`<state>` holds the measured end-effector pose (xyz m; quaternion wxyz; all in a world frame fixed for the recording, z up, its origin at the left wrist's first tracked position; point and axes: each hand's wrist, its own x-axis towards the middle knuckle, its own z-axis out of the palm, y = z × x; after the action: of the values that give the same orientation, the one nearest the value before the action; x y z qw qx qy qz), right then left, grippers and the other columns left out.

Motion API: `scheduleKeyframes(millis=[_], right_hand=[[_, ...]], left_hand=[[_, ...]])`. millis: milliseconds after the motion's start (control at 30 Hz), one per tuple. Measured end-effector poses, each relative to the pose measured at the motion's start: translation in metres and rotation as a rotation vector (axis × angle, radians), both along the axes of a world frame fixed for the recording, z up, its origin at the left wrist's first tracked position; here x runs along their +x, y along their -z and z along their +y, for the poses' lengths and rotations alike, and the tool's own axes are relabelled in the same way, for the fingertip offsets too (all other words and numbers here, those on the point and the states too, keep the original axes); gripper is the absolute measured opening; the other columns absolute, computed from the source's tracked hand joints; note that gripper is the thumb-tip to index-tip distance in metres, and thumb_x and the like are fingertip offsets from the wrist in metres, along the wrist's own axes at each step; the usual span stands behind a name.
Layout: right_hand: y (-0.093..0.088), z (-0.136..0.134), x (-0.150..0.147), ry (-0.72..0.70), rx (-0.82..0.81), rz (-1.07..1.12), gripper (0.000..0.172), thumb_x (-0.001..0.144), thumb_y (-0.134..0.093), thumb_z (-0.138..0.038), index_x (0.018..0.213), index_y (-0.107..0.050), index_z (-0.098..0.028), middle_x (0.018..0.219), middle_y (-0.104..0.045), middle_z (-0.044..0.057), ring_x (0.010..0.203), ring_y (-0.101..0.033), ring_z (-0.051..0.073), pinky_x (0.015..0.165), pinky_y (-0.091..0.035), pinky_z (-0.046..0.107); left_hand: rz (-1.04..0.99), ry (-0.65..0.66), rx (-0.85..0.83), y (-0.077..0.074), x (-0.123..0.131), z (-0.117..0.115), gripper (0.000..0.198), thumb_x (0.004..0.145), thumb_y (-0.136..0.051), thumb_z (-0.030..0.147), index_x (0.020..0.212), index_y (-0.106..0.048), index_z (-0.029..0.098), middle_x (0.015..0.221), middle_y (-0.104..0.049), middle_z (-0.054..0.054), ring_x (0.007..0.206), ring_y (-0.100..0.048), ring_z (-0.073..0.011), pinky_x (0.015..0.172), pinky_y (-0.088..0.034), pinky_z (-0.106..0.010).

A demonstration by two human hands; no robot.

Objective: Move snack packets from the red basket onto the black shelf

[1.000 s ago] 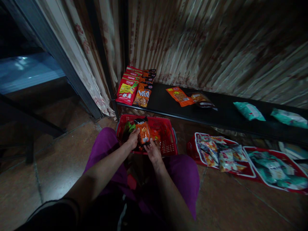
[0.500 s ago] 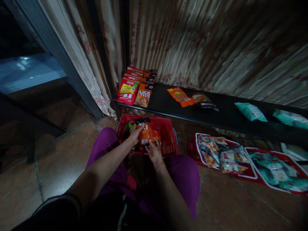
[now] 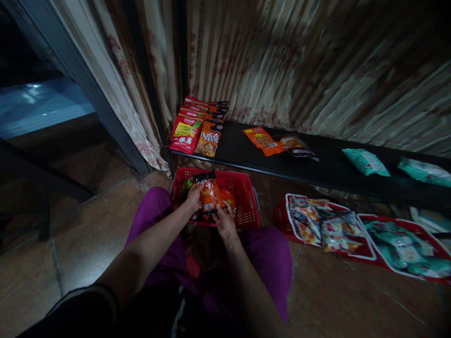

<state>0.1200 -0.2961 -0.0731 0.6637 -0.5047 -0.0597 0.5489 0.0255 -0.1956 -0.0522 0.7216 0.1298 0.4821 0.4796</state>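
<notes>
An orange and black snack bag (image 3: 210, 193) is held over the red basket (image 3: 254, 213) between my knees. My left hand (image 3: 193, 197) grips the bag's left edge, thumb on top. On its lower right corner, my right hand (image 3: 224, 219) has its fingers closed. Beneath it in the basket lie more orange packs (image 3: 229, 199) and some green packaging (image 3: 186, 186), partly hidden by my hands and the held bag. Just beyond the basket, red snack bags (image 3: 184, 135) and orange snack bags (image 3: 208, 141) stand in overlapping rows on the black shelf (image 3: 232, 157).
Farther right on the shelf lie an orange pack (image 3: 263, 141), a brown pack (image 3: 299, 147) and two teal bags (image 3: 366, 162). On the floor at right stand a basket of white-and-orange bags (image 3: 338, 232) and a basket of teal bags (image 3: 405, 249). A metal post (image 3: 120, 126) rises at left.
The orange and black bag has shifted slightly left and tilted a little in my hands. My left hand has moved left with it. The shelf's bags have not moved.
</notes>
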Motion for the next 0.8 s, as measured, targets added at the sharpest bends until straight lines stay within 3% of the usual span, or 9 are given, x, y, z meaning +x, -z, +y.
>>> scheduleKeyframes(millis=[200,367,533,800], right_hand=[[0.006,0.001,0.003,0.052,-0.024,0.037,0.038,0.055,-0.083,-0.038,0.085,-0.062,-0.027,0.077,-0.067,-0.006,0.066,-0.062,0.009,0.066,-0.054,0.025],[0.016,0.002,0.004,0.05,-0.019,-0.023,0.041,0.048,-0.086,-0.034,0.077,-0.059,-0.023,0.07,-0.065,-0.006,0.063,-0.062,0.01,0.062,-0.054,0.024],[0.014,0.001,0.006,0.065,-0.016,-0.077,0.045,0.047,-0.085,-0.032,0.08,-0.056,-0.024,0.068,-0.062,-0.007,0.059,-0.061,0.01,0.055,-0.052,0.023],[0.0,0.0,0.016,-0.064,0.043,-0.069,0.032,0.056,-0.078,-0.031,0.083,-0.062,-0.025,0.083,-0.069,-0.003,0.081,-0.065,0.015,0.077,-0.053,0.032]], left_hand=[[-0.052,-0.015,0.026,-0.007,-0.006,0.006,0.017,0.072,-0.072,0.025,0.076,-0.057,0.018,0.068,-0.065,0.001,0.061,-0.062,-0.0129,0.071,-0.052,-0.031],[-0.09,-0.021,0.009,-0.011,-0.009,0.008,0.017,0.073,-0.071,0.024,0.073,-0.056,0.018,0.065,-0.064,0.001,0.06,-0.062,-0.0134,0.073,-0.053,-0.033],[-0.13,-0.023,0.008,-0.008,-0.009,0.009,0.018,0.071,-0.073,0.025,0.075,-0.056,0.018,0.067,-0.064,0.001,0.061,-0.062,-0.0132,0.076,-0.053,-0.035],[-0.153,0.077,0.014,-0.014,-0.02,0.012,0.014,0.074,-0.071,0.025,0.074,-0.059,0.017,0.067,-0.065,0.0,0.062,-0.063,-0.0142,0.078,-0.052,-0.034]])
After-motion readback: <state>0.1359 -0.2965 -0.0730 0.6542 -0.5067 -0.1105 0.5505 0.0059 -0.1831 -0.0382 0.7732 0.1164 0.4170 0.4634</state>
